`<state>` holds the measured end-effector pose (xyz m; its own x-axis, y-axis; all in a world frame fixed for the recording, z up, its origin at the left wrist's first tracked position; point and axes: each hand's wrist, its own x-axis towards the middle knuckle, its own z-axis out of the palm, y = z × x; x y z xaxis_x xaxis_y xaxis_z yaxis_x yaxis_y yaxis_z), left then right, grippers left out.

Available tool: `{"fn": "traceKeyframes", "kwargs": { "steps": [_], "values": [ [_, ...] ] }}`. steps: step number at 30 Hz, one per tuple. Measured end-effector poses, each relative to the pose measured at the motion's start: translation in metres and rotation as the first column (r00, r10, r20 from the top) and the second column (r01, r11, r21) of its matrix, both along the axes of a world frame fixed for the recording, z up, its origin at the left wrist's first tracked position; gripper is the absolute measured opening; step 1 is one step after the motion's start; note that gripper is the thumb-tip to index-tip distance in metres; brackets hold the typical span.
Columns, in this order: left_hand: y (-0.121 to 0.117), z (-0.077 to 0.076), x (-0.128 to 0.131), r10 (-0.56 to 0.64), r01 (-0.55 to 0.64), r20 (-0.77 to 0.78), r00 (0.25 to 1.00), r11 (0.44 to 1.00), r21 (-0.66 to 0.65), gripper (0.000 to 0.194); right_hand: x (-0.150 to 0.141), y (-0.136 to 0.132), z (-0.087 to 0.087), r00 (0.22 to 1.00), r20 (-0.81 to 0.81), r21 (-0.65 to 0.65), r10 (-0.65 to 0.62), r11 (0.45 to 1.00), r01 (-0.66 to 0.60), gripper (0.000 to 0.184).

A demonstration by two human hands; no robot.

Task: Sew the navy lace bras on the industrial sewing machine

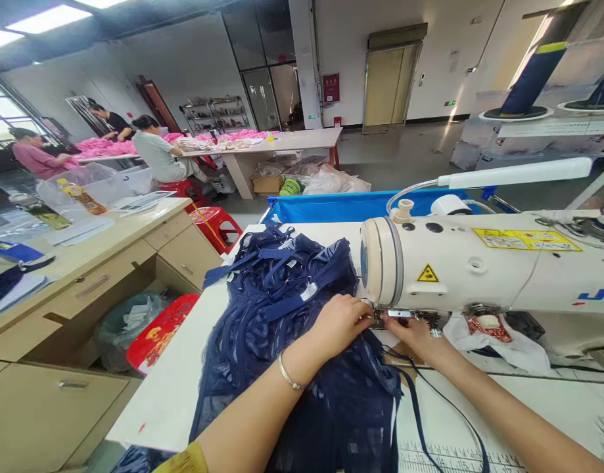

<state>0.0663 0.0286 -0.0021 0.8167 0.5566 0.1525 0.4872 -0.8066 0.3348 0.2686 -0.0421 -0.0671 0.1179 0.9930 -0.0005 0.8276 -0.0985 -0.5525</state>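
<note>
A navy lace garment (282, 341) with straps and white labels lies heaped on the sewing table, its lower part hanging toward me. My left hand (338, 325) rests over the garment's right edge, fingers drawn together beside the needle area of the white sewing machine (479, 263). Whatever is between those fingertips is too small to make out. Close by on the right, my right hand (415, 338) has its fingers bent in at the metal presser foot area (403, 314); its fingertips are partly hidden. Thin navy straps (420, 401) trail from the garment below my right hand.
A ruler scale (459, 458) runs along the table's front. Behind the table is a blue cloth bin (331, 207). At left stands a drawer desk (99, 282) with bottles (82, 197) and papers. Several people sit or stand at a far table with pink fabric (104, 147).
</note>
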Motion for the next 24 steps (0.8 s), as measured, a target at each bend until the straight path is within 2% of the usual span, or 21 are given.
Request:
{"fn": "traceKeyframes", "kwargs": {
  "steps": [2,5,7,9,15,19,24],
  "values": [
    [0.003,0.001,-0.003,0.005,-0.003,-0.037,0.999,0.999,0.050,0.017,0.005,-0.001,-0.004,0.995,0.101,0.007,0.027,1.000,-0.028,0.032],
    [0.005,0.003,-0.007,-0.091,0.100,-0.090,0.992,0.990,0.098,0.020,0.004,-0.005,-0.010,0.931,0.357,-0.015,0.080,0.997,-0.080,0.043],
    [0.004,0.003,-0.009,-0.155,0.169,-0.116,0.981,0.977,0.126,0.023,0.001,-0.007,-0.014,0.800,0.590,-0.040,0.108,0.994,-0.105,0.050],
    [0.001,0.002,-0.010,-0.178,0.200,-0.139,0.974,0.966,0.164,0.028,0.001,-0.008,-0.018,0.661,0.739,-0.053,0.128,0.990,-0.133,0.051],
    [-0.005,0.000,-0.011,-0.167,0.217,-0.205,0.964,0.943,0.252,0.036,0.009,-0.008,-0.021,0.525,0.848,0.096,0.067,0.956,-0.276,0.044],
    [-0.007,0.000,-0.010,-0.152,0.213,-0.219,0.964,0.933,0.290,0.034,0.007,-0.010,-0.017,0.509,0.859,0.135,0.056,0.934,-0.331,0.043],
    [-0.008,-0.003,-0.008,-0.142,0.209,-0.224,0.964,0.927,0.311,0.032,0.005,-0.008,-0.019,0.579,0.813,0.146,0.055,0.945,-0.294,0.043]
  ]
}}
